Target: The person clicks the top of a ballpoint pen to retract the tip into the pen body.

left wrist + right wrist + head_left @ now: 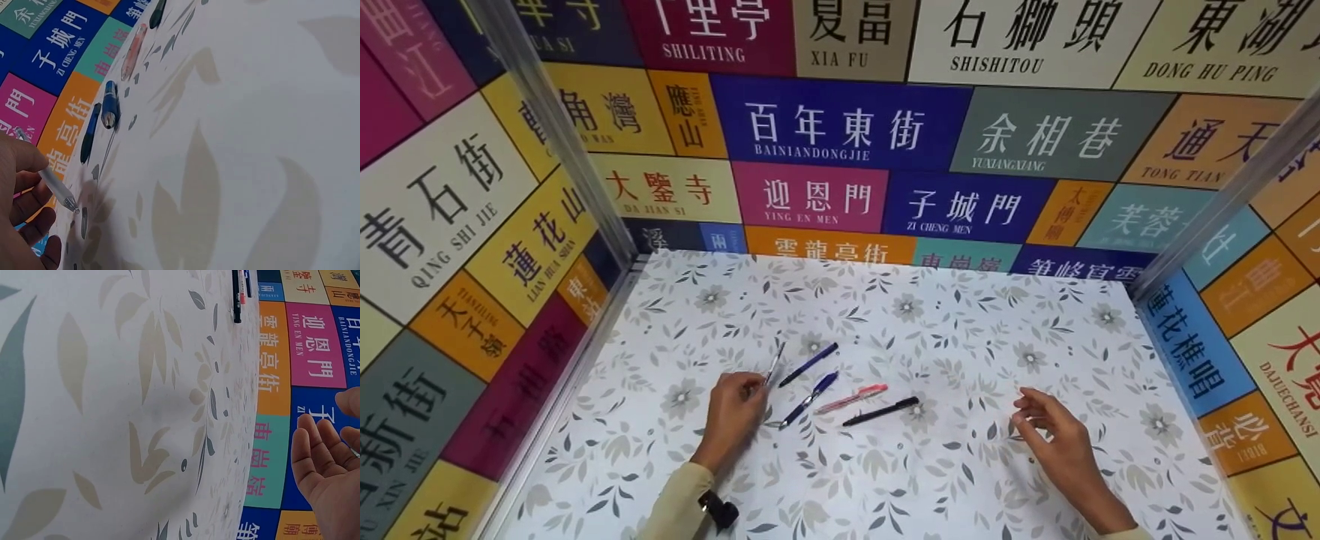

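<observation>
My left hand (735,411) pinches a slim white pen (58,188) between thumb and fingers, its clear tip angled down close to the tabletop. Right of that hand lie a dark blue pen (808,364), a blue pen with a pale grip (810,400), a pink pen (852,399) and a black pen (880,411), spread slantwise with small gaps. Well to the right, my right hand (1057,442) hovers with loosely bent fingers and nothing between them. In the right wrist view its fingers (320,450) hang relaxed, away from the pens.
A table (960,480) covered in white leaf-and-flower print spreads under both hands. Panels with coloured place-name signs (840,124) enclose it at the back and both sides, with metal posts (577,150) at the corners. A dark band (718,510) circles the left wrist.
</observation>
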A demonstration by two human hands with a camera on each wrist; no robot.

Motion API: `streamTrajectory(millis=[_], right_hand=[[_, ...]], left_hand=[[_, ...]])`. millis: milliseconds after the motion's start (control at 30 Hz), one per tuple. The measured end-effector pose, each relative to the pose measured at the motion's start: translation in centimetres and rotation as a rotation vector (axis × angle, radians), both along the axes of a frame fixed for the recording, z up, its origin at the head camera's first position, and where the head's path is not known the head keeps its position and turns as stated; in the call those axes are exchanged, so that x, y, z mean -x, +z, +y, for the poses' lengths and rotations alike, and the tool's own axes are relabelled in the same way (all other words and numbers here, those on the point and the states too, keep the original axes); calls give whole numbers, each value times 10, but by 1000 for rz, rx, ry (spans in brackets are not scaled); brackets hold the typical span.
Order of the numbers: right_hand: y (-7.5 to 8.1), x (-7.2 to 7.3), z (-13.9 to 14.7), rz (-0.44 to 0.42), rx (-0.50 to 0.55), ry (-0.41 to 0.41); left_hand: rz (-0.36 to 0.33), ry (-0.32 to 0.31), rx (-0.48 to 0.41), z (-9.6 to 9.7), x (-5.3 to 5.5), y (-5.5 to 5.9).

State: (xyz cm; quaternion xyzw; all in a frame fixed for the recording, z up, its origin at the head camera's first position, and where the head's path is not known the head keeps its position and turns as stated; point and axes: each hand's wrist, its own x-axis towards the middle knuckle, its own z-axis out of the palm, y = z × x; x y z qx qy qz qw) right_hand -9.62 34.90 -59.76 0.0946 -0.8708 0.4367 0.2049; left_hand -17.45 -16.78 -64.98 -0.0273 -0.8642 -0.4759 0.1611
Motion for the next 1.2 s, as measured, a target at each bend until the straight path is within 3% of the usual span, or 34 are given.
streamTrajectory(millis=[267,533,967,1200], right_hand=[[1,-2,2,-4,3,5],[3,-3,1,-31,9,-2],[-1,-4,3,-37,17,2],[-3,-4,4,-37,28,10]], left_hand=[[-15,54,36,-1,4,-6],[58,131,116,-2,10,-15],[71,168,138,-8,17,-20],[110,170,207,-15,22,-26]])
